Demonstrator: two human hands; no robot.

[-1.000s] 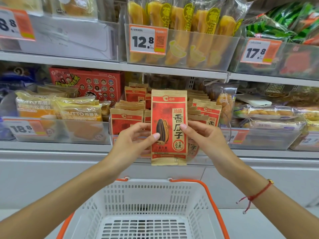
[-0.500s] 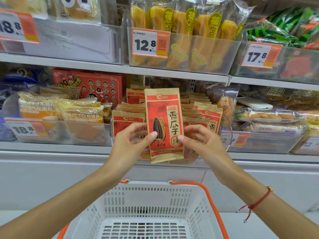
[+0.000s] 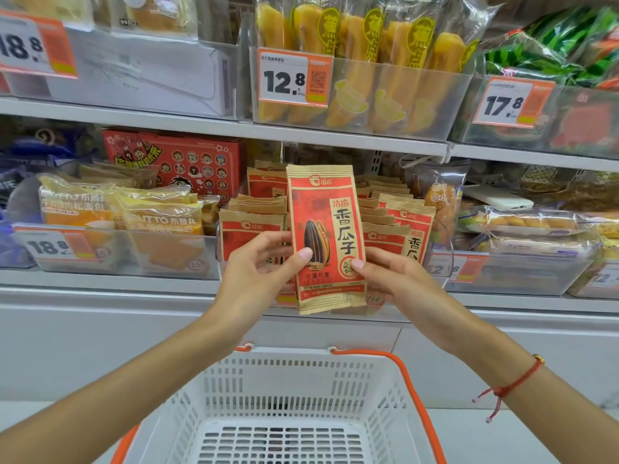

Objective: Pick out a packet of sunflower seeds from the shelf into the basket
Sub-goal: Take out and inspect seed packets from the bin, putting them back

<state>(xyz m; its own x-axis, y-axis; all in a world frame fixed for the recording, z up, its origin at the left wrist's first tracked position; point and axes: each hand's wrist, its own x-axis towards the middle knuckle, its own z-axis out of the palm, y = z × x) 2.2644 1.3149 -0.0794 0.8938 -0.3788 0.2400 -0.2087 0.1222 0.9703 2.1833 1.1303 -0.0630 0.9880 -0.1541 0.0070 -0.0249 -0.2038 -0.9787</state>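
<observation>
Two hands hold one sunflower seed packet [image 3: 326, 239] upright before the shelf [image 3: 335, 133], above the white basket [image 3: 288, 380]. The left hand [image 3: 258, 272] pinches its left edge, the right hand [image 3: 398, 283] its right, thumbs pressed on the front, forearms converging.

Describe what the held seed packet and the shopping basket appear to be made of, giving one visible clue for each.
Seed packet: seemingly matte kraft-type paper, with brown crimped ends and no glare; any lining is unseen.
Basket: rigid moulded plastic, white with a slotted grid; its orange handle looks smooth and is probably plastic too.
</observation>
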